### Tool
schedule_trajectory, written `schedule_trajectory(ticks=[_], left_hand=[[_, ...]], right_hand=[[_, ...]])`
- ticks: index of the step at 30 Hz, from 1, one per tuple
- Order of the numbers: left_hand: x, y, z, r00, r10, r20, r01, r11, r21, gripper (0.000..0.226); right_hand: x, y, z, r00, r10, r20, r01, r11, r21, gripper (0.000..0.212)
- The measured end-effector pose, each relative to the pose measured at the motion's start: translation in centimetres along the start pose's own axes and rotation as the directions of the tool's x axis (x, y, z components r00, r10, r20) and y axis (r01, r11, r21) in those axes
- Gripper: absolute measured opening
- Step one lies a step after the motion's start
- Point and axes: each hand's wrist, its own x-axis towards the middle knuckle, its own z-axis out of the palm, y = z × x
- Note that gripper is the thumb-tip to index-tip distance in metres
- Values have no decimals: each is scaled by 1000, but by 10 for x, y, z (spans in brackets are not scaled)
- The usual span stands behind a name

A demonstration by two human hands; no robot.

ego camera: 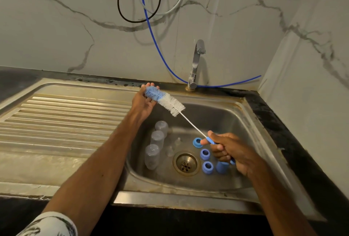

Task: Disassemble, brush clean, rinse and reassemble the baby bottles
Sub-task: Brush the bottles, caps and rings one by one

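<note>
Right hand (pixel 226 152): fingers curled round the blue plastic handle of the long bottle brush (pixel 166 101), holding it above the right half of the stainless steel sink basin (pixel 217 114). The brush's thin wire stem runs up and left to the bristle head, white at the stem end and blue at the tip.

Left hand (pixel 143 101): raised over the basin's back left corner, fingers nearly straight, with the blue bristle tip lying against them. No closed grip is seen.

Left of the round metal drain (pixel 186 163), 3 clear plastic bottle bodies (pixel 152 156) sit in a row front to back, close together. Whether they stand or lie cannot be told. Between them and the drain are 2 clear teats (pixel 170 150), faint and hard to make out. Right of the drain are 3 blue screw rings (pixel 205 154) in a line, with 1 blue cap (pixel 222 167) just beside the nearest ring, partly under the right hand.

A chrome tap (pixel 196 63) stands at the back rim. A ribbed steel drainboard (pixel 56 118) adjoins the basin on the left. The dark worktop (pixel 309 169) surrounds the sink. A thin blue hose (pixel 151 33) hangs down the marbled wall and passes behind the tap base.
</note>
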Motion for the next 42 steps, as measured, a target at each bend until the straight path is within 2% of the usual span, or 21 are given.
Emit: schedule_trajectory(ticks=[2, 3, 5, 8, 10, 12, 13, 15, 18, 21, 23, 26, 29, 31, 34, 37, 40, 42], left_hand=[[-1, 0, -1, 999, 22, -30, -21, 1000, 6, 41], [-1, -1, -1, 999, 27, -38, -27, 1000, 12, 40], [0, -3, -1, 999, 29, -44, -27, 999, 39, 37], [-2, -5, 1, 1000, 12, -1, -11, 998, 69, 39], [-1, -5, -1, 999, 5, 39, -7, 997, 78, 42], [0, -5, -1, 999, 11, 52, -15, 997, 75, 43], [0, -4, -1, 999, 14, 49, -17, 998, 65, 42], [-1, -4, -1, 999, 28, 37, -30, 998, 57, 41], [-2, -4, 0, 997, 73, 9, -73, 993, 90, 39], [-1, -6, -3, 997, 67, 27, -69, 992, 103, 32], [-1, -6, -3, 997, 37, 63, -43, 995, 86, 30], [-1, 0, 1, 999, -33, 43, 36, 996, -76, 34], [-2, 5, 3, 999, -47, 12, 48, 978, -203, 31], [-3, 8, 0, 1000, -16, -12, 13, 973, -231, 27], [2, 14, -10, 996, 48, -80, -67, 965, -253, 30], [-2, 14, -6, 996, 80, -34, -82, 994, -67, 27], [-19, -7, 17, 995, -19, 97, -2, 978, 208, 29], [-24, -20, 30, 987, -92, 134, 55, 965, 256, 35]], right_hand=[[-1, 2, 5, 978, -160, -135, 123, 960, -251, 35], [1, 4, 5, 946, -255, -200, 180, 927, -330, 29], [6, 8, -2, 888, -392, -241, 277, 874, -399, 18], [6, 10, -3, 887, -388, -250, 247, 857, -452, 18], [3, 8, -2, 949, -241, -205, 177, 941, -288, 25], [0, 4, -3, 999, -40, -34, 40, 999, 8, 34], [-1, 3, -4, 1000, -2, 28, 0, 996, 85, 37], [2, 5, -2, 999, -46, 21, 46, 999, 10, 39], [4, 6, 6, 969, -204, -141, 164, 954, -252, 32], [3, 6, 2, 935, -300, -188, 234, 922, -310, 22], [-1, 2, 0, 967, -233, -104, 202, 948, -246, 27], [-5, -2, -1, 996, -48, 77, 48, 999, 0, 37], [-4, -5, -7, 975, 88, 205, -146, 946, 290, 35], [-7, -7, -10, 963, 98, 251, -182, 925, 333, 33], [-13, -9, -13, 979, 16, 202, -65, 969, 237, 32], [-12, -11, -5, 989, -124, 80, 117, 989, 94, 36], [-6, -8, 5, 967, -241, -87, 240, 970, -26, 36], [-1, -4, 9, 943, -296, -154, 289, 955, -66, 32]])
